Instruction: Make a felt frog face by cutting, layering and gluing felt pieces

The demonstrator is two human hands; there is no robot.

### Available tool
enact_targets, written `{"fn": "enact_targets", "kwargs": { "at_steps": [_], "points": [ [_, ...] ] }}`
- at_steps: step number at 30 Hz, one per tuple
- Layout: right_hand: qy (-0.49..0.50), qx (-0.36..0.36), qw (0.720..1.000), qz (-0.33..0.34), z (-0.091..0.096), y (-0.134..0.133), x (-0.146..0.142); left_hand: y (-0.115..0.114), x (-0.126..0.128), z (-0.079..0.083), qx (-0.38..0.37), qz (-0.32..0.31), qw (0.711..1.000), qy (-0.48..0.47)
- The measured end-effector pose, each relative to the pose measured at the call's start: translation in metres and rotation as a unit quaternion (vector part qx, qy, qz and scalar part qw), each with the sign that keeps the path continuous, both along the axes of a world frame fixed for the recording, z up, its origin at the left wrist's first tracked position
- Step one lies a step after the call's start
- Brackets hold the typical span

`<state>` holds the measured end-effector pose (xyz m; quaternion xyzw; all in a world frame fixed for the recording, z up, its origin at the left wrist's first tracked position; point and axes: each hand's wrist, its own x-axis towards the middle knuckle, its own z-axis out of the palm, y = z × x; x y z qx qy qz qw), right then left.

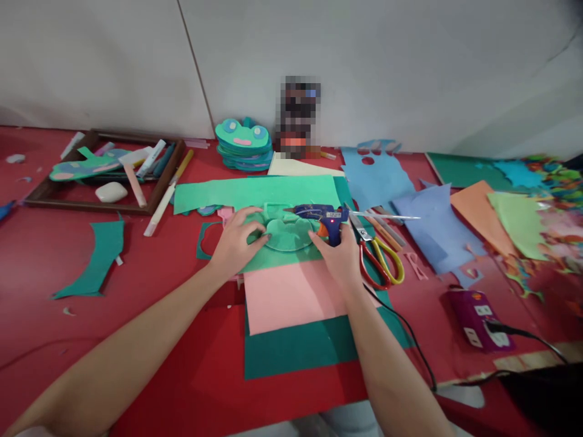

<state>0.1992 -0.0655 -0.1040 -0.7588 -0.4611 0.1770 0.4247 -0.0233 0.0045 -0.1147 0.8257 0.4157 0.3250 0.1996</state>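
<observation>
My left hand [237, 241] lies with fingers spread and pressed flat on the left edge of a green frog-shaped felt cutout [288, 235]. My right hand [336, 254] touches the cutout's right edge, its fingers down on the felt. Just behind it rests a blue hot glue gun [321, 217] with a red light, nozzle pointing left. The cutout lies on a light green felt sheet [255, 193] above a pink sheet [291, 297] and a dark green sheet [300, 349].
Red-and-yellow scissors [380, 258] lie right of my hand. A stack of finished frog shapes [243, 144] stands by the wall. A wooden tray [45, 195] with glue sticks is far left. Blue felt [430, 221], coloured scraps and a purple power strip [480, 318] occupy the right.
</observation>
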Motion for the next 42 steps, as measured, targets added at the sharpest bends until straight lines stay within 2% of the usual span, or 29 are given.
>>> {"fn": "enact_targets", "kwargs": {
  "at_steps": [3, 6, 11, 17, 20, 26, 31, 34, 37, 39, 40, 42],
  "points": [
    [0.024, 0.018, 0.999, -0.026, 0.002, 0.000, 0.000, -0.002, 0.001, 0.002, 0.006, 0.007, 1.000, -0.013],
    [0.037, 0.044, 0.997, -0.052, 0.002, 0.000, 0.000, -0.002, 0.001, 0.001, -0.051, 0.024, 0.998, -0.031],
    [0.059, 0.031, 0.997, -0.031, 0.001, 0.000, 0.001, 0.002, 0.001, 0.002, -0.112, 0.114, 0.977, -0.139],
    [0.066, 0.023, 0.997, -0.036, 0.001, 0.000, 0.000, 0.006, -0.001, 0.007, -0.100, 0.181, 0.951, -0.230],
    [0.069, 0.023, 0.997, -0.037, 0.000, 0.001, 0.001, 0.009, -0.005, 0.003, -0.086, 0.217, 0.946, -0.225],
    [0.063, 0.026, 0.997, -0.032, -0.001, 0.001, 0.001, 0.020, -0.015, -0.013, -0.151, 0.215, 0.922, -0.285],
    [0.059, 0.017, 0.998, -0.030, 0.004, 0.001, 0.001, 0.025, -0.019, -0.013, -0.124, 0.251, 0.927, -0.250],
    [0.044, 0.003, 0.999, -0.027, 0.007, 0.000, 0.000, 0.020, -0.018, -0.006, -0.037, 0.266, 0.943, -0.198],
    [0.030, -0.008, 0.999, -0.022, 0.009, 0.000, 0.000, 0.008, -0.012, 0.006, 0.082, 0.255, 0.955, -0.125],
    [0.020, -0.011, 1.000, -0.020, 0.010, 0.000, 0.000, -0.001, -0.007, 0.011, 0.125, 0.233, 0.962, -0.074],
    [0.014, -0.012, 1.000, -0.019, 0.009, 0.000, 0.001, -0.006, -0.004, 0.013, 0.138, 0.188, 0.971, -0.045],
    [0.002, -0.015, 1.000, -0.017, 0.009, 0.001, 0.002, -0.018, 0.002, 0.013, 0.150, 0.051, 0.987, 0.010]
  ]
}}
